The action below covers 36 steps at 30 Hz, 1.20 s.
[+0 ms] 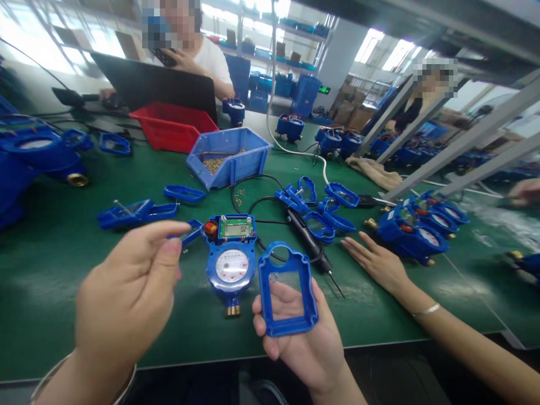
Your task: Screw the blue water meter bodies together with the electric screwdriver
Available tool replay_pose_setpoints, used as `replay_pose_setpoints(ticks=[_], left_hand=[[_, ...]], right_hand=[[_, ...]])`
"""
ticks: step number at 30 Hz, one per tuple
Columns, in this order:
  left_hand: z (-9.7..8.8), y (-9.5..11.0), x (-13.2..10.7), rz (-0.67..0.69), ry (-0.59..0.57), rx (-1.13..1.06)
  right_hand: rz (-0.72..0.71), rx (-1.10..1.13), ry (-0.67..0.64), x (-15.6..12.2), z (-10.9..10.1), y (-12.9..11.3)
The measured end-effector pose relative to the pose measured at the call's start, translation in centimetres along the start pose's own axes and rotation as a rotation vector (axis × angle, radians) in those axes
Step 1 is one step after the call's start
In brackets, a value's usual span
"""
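My right hand (312, 351) holds a blue plastic meter cover (266, 298) with a clear window and a round notch at its top, fingers showing through the window. To its left on the green bench lies a blue water meter (212, 275), its display compartment uncovered, with a circuit board, a lit LCD (238, 230) and coloured wires. My left hand (126, 292) is raised left of the meter, thumb and forefinger brought together; whatever lies between them cannot be made out. Behind those fingertips is another blue cover (194, 232).
A black electric screwdriver (310, 239) lies right of the meter among blue covers (341, 194). A blue bin (248, 163) holds small brass screws; a red bin (169, 126) stands behind. A co-worker's hand (377, 261) rests near several meters (411, 233). A person sits behind a laptop (156, 84).
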<state>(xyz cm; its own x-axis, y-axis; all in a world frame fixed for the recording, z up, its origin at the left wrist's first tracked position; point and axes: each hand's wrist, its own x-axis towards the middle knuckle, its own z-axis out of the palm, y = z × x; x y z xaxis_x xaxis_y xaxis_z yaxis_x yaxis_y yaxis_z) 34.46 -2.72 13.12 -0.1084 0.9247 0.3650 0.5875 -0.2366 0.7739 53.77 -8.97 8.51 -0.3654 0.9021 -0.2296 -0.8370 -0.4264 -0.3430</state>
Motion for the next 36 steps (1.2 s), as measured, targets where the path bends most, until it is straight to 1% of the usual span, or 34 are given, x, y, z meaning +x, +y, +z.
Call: replay_pose_setpoints(ticks=[2, 4, 7, 9, 10, 11, 13, 15, 16, 17, 18, 19, 20, 21, 22, 23, 25, 27, 29, 30, 33, 36], left_hand=[[0.3, -0.7, -0.6, 0.022, -0.084, -0.101], [1.3, -0.9, -1.3, 0.106, -0.202, -0.149], [3.1, -0.2, -2.7, 0.183, -0.378, -0.009], [3.8, 0.4, -3.2, 0.185, -0.468, 0.070], [3.9, 0.7, -3.3, 0.180, -0.494, 0.090], [3.9, 0.9, -3.3, 0.184, -0.508, 0.100], [3.2, 0.8, -2.8, 0.255, -0.476, 0.071], [2.3, 0.0, -1.8, 0.387, -0.396, -0.012], [1.9, -0.6, -1.2, 0.419, -0.335, -0.065], [1.7, -1.4, -0.5, 0.407, -0.250, -0.116], [1.7, -2.4, 0.3, 0.340, -0.163, -0.154], [1.9, -3.4, 1.1, 0.225, -0.083, -0.192], [2.3, -4.5, 1.9, 0.093, -0.034, -0.231], [3.0, -5.5, 2.6, -0.035, -0.062, -0.269], [3.7, -6.3, 3.2, -0.125, -0.142, -0.324], [4.5, -7.0, 3.7, -0.173, -0.249, -0.349], [5.7, -7.7, 4.3, -0.203, -0.444, -0.351], [6.4, -7.6, 4.5, -0.214, -0.560, -0.323], [6.5, -7.3, 4.3, -0.241, -0.607, -0.324], [6.4, -7.1, 4.2, -0.250, -0.608, -0.332], [6.1, -7.3, 3.6, -0.248, -0.606, -0.369], [6.1, -8.1, 2.9, -0.245, -0.655, -0.474]], right_hand=[[0.007, 0.000, 0.001, 0.3, -0.1, 0.1], [0.021, -0.009, 0.011, 0.6, 0.0, 0.4], [0.032, -0.053, 0.059, 0.8, 0.5, 1.0], [-0.004, -0.123, 0.099, 0.7, 0.8, 1.5], [-0.026, -0.168, 0.107, 0.6, 0.9, 1.7], [-0.047, -0.214, 0.102, 0.4, 1.0, 1.8], [-0.060, -0.290, 0.053, 0.0, 1.1, 1.9], [-0.052, -0.345, 0.006, -0.2, 1.2, 1.4], [-0.057, -0.369, 0.004, -0.2, 1.2, 1.0], [-0.075, -0.392, 0.019, -0.1, 1.3, 0.5], [-0.109, -0.417, 0.046, 0.0, 1.3, -0.2], [-0.156, -0.442, 0.076, 0.3, 1.3, -1.0], [-0.210, -0.469, 0.101, 0.6, 1.2, -1.8], [-0.265, -0.504, 0.114, 1.0, 1.1, -2.6], [-0.309, -0.549, 0.121, 1.5, 1.0, -3.4], [-0.339, -0.603, 0.124, 2.1, 0.8, -4.1], [-0.371, -0.731, 0.146, 3.3, 0.5, -5.3], [-0.395, -0.867, 0.182, 4.6, 0.3, -6.1], [-0.449, -1.033, 0.190, 6.0, 0.4, -6.5], [-0.481, -1.138, 0.176, 6.6, 0.6, -6.6], [-0.542, -1.515, 0.095, 8.3, 1.5, -6.6], [-0.543, -1.850, 0.005, 9.5, 2.6, -6.1]])
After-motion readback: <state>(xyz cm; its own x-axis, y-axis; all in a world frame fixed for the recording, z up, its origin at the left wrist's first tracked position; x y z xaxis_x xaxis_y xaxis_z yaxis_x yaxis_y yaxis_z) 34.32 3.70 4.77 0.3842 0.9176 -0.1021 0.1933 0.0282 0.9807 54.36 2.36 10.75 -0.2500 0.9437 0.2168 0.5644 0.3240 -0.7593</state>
